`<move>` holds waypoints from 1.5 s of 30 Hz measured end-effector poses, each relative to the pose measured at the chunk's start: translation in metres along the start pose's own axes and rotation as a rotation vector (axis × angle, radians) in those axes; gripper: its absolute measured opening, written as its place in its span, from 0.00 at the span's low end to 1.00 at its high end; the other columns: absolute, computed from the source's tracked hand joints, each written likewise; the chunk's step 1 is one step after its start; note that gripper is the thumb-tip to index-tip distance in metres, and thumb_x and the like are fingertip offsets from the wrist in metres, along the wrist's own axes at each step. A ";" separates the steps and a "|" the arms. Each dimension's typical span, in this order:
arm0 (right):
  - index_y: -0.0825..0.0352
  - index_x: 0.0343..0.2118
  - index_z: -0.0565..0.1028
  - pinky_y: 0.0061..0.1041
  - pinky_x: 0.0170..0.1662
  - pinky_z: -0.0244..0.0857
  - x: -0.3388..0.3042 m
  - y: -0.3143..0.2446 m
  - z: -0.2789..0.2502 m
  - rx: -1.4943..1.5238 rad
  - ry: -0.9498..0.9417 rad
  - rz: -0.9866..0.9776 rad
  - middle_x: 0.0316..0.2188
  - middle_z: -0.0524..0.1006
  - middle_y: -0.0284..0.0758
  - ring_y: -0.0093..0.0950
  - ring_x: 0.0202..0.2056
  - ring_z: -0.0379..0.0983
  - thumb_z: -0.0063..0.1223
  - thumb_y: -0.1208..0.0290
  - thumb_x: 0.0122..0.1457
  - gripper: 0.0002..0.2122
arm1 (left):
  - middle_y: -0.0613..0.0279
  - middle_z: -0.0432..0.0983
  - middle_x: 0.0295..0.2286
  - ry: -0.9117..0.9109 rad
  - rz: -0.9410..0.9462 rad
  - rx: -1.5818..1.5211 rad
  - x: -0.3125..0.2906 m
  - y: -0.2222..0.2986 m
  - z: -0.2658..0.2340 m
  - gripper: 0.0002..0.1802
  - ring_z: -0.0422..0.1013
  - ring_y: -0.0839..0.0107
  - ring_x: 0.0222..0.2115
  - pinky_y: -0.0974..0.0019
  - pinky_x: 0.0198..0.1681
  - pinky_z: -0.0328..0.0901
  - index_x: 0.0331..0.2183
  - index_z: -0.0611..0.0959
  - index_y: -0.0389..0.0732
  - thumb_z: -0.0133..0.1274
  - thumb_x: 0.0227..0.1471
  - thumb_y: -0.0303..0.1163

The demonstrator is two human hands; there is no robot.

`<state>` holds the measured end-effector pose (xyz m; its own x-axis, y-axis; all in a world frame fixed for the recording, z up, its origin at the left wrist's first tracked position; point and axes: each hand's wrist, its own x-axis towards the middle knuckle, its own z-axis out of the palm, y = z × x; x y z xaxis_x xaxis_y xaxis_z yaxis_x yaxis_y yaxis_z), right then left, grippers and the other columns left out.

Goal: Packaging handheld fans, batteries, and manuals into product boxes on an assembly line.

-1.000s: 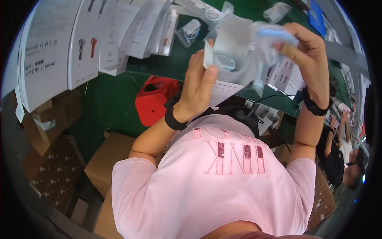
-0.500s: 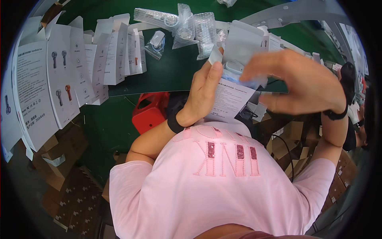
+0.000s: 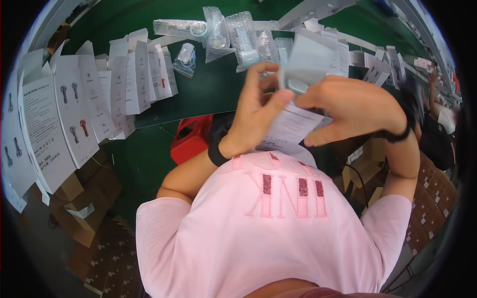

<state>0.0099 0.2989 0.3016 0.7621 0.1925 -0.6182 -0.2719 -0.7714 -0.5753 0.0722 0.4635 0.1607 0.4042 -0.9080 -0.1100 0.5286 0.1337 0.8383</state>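
Observation:
A small white printed carton (image 3: 294,124) stands tilted in front of my chest, its tall lid flap (image 3: 310,55) raised. My left hand (image 3: 259,111) is closed round the carton's left side, thumb near its open mouth and fingers behind. My right hand (image 3: 355,107) is at the right side. Its fingertips reach the mouth and its thumb lies lower along the edge, gripping the carton. A rounded pale grey item (image 3: 297,86) shows in the mouth; the rest of it is hidden by the carton and my fingers.
Open white cartons (image 3: 74,109) stand in a row at left. Bubble-wrapped items (image 3: 242,39) and a bagged cable (image 3: 185,59) lie on the green table (image 3: 198,94). A red container (image 3: 191,139) is below its edge. More cartons (image 3: 380,69) and a co-worker's arm (image 3: 436,94) appear at right.
My right hand has come down and left onto the carton's mouth. My left hand's fingers have curled behind the carton. The blue-tinted bag at the mouth no longer shows. The view has shifted slightly.

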 end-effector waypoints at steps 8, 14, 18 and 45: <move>0.74 0.38 0.76 0.29 0.37 0.69 -0.020 0.036 0.007 0.478 0.257 -0.106 0.30 0.79 0.39 0.32 0.33 0.77 0.63 0.64 0.49 0.19 | 0.56 0.72 0.40 -0.034 -0.026 -0.060 0.003 -0.002 0.002 0.22 0.68 0.74 0.42 0.69 0.45 0.64 0.50 0.64 0.40 0.54 0.57 0.33; 0.70 0.43 0.76 0.31 0.37 0.70 -0.020 0.012 0.017 0.189 -0.137 0.065 0.33 0.78 0.48 0.45 0.33 0.75 0.66 0.64 0.46 0.22 | 0.64 0.70 0.43 -0.217 -0.101 0.117 -0.001 -0.015 0.011 0.23 0.67 0.76 0.40 0.71 0.42 0.65 0.50 0.74 0.39 0.58 0.53 0.31; 0.70 0.42 0.77 0.28 0.37 0.70 -0.042 0.044 0.027 0.449 0.258 -0.118 0.34 0.80 0.42 0.33 0.32 0.78 0.63 0.68 0.50 0.17 | 0.62 0.70 0.47 -0.233 -0.045 0.193 0.002 -0.013 -0.001 0.26 0.68 0.75 0.42 0.71 0.43 0.65 0.52 0.74 0.40 0.61 0.50 0.29; 0.71 0.47 0.77 0.29 0.53 0.63 -0.035 0.077 0.134 0.642 1.005 -0.197 0.48 0.76 0.43 0.34 0.50 0.72 0.53 0.75 0.58 0.14 | 0.53 0.73 0.46 -0.246 -0.196 0.273 0.023 -0.014 0.015 0.38 0.70 0.65 0.48 0.61 0.49 0.66 0.53 0.68 0.40 0.67 0.42 0.37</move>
<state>-0.1166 0.3142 0.2067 0.8626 -0.5045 0.0383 -0.1248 -0.2856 -0.9502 0.0626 0.4348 0.1544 0.1074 -0.9781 -0.1781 0.3471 -0.1310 0.9286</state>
